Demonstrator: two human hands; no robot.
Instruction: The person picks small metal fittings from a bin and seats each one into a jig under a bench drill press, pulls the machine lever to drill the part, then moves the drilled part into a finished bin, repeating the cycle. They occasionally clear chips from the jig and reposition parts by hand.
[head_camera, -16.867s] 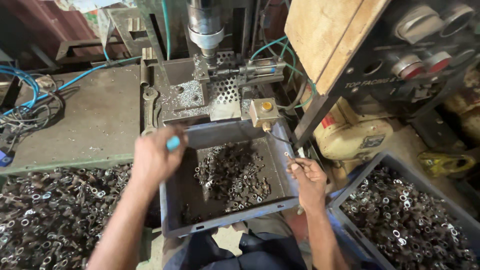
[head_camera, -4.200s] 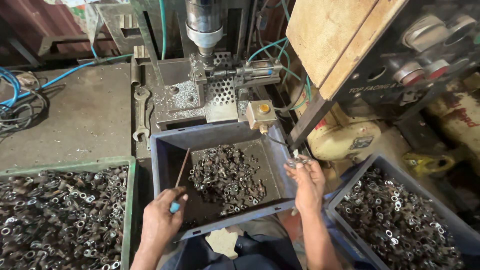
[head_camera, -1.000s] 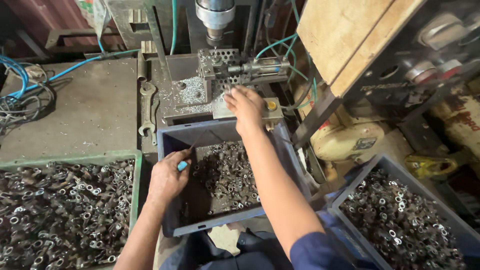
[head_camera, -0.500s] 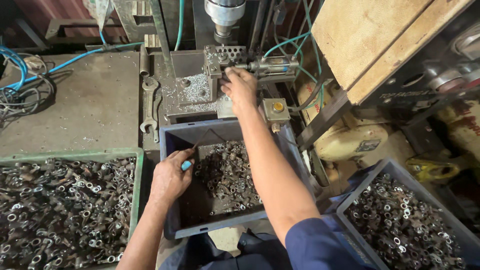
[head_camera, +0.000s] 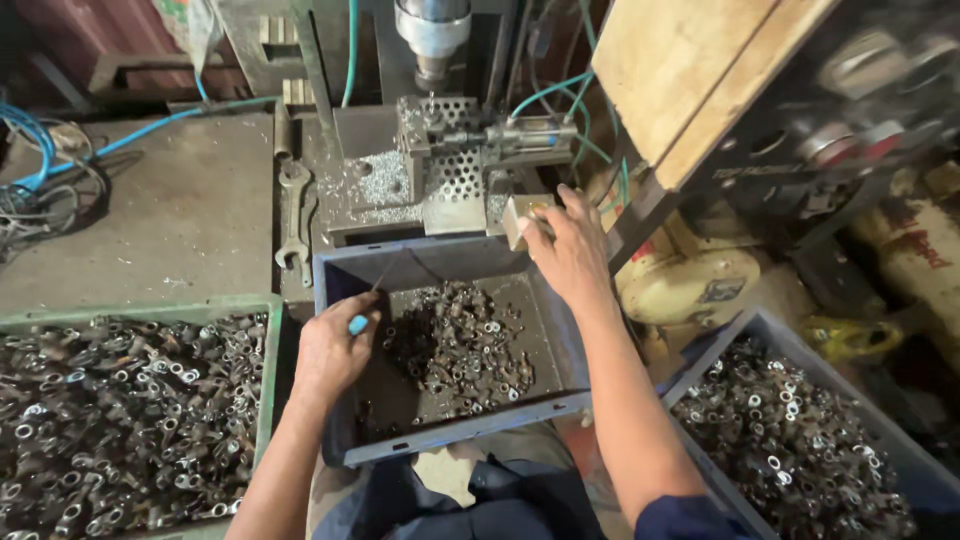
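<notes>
Left hand (head_camera: 335, 350) closed around a thin tool with a blue handle (head_camera: 358, 324), metal tip poking up and away past the knuckles. Sitting over the near-left corner of the dark blue-grey crate (head_camera: 440, 262), with the heap of small dark metal rings and nuts (head_camera: 462, 345) just off to its right, inside that same crate.

Right hand (head_camera: 570, 250) stretched forward past the crate's far-right corner, fingers loosely spread, fingertips on or right at a small pale box with an orange button (head_camera: 522, 214). Can't tell if actually pressing it. Perforated metal fixture (head_camera: 450, 160) just left of that hand, drill spindle (head_camera: 432, 35) above it, metal shavings scattered around.

Green tray (head_camera: 150, 308) left of the left hand, packed with rusty rings and nuts. Another blue-grey bin (head_camera: 745, 335) right of the right forearm, also loaded with similar pieces. Open-end wrench (head_camera: 293, 215) lying flat on the bench beyond the left hand.
</notes>
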